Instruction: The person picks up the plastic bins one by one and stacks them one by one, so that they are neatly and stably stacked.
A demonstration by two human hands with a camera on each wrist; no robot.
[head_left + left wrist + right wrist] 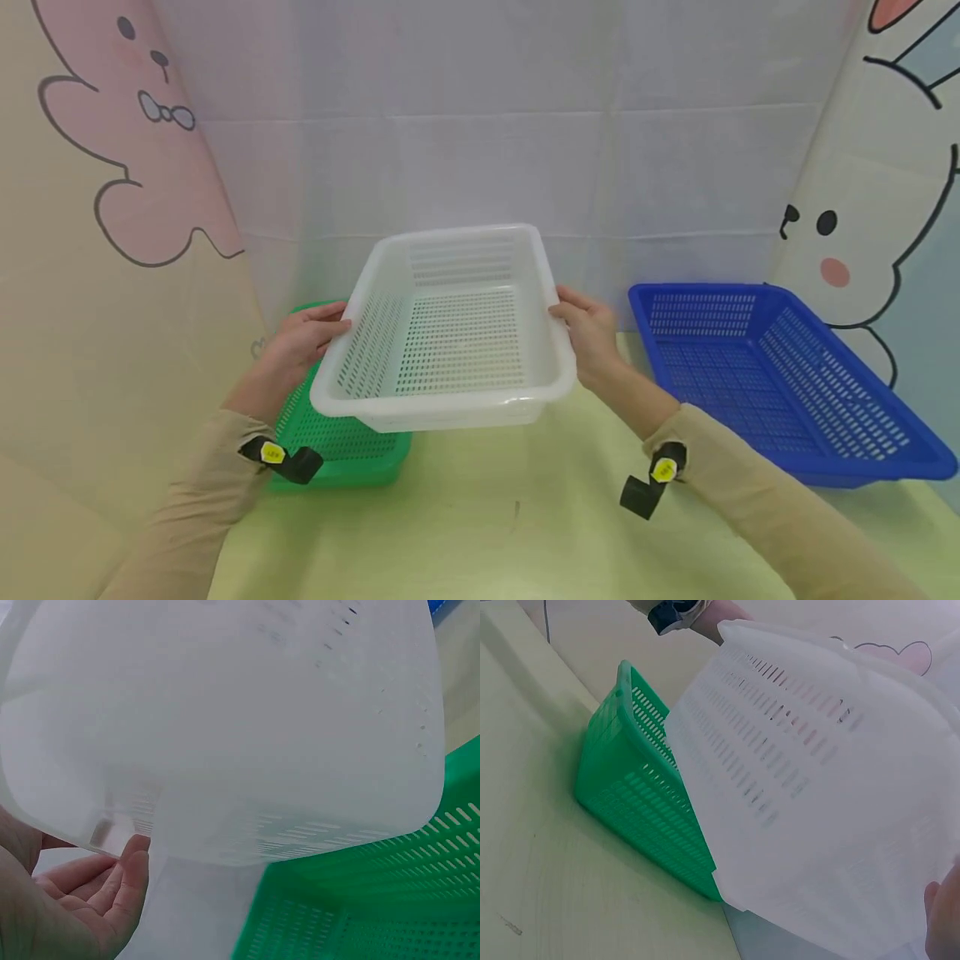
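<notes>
Head view showed the left hand [303, 342] at 9 o'clock and the right hand [588, 329] at 3 o'clock, fingers curled over the rim of the white perforated rectangular plastic basket [450, 333], held raised above the green slotted plastic basket [337, 442].

A basket [457, 333] is held above the surface [480, 517] between the left hand [303, 342] and the right hand [592, 333], each at one side rim. A second basket [337, 442] sits on the surface partly beneath its left part. A third basket [780, 379] rests on the surface well to the right.
</notes>
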